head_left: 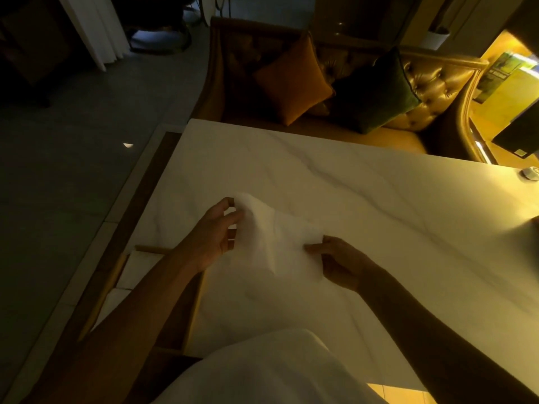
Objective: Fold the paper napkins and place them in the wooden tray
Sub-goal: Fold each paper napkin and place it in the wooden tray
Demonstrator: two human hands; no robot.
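A white paper napkin (274, 237) is lifted partly off the marble table (364, 199), spread between both hands. My left hand (213, 237) pinches its far left corner between thumb and fingers. My right hand (341, 260) pinches its right edge. The napkin's lower part drapes down to the table top. A wooden tray (115, 278) lies at the table's left edge, under my left forearm, with white napkins (137, 266) inside it; much of it is hidden by the arm.
A leather sofa (423, 91) with an orange cushion (291, 80) and a dark green cushion (376, 91) stands behind the table. A small round object (529, 173) sits at the table's far right edge. Grey floor lies to the left.
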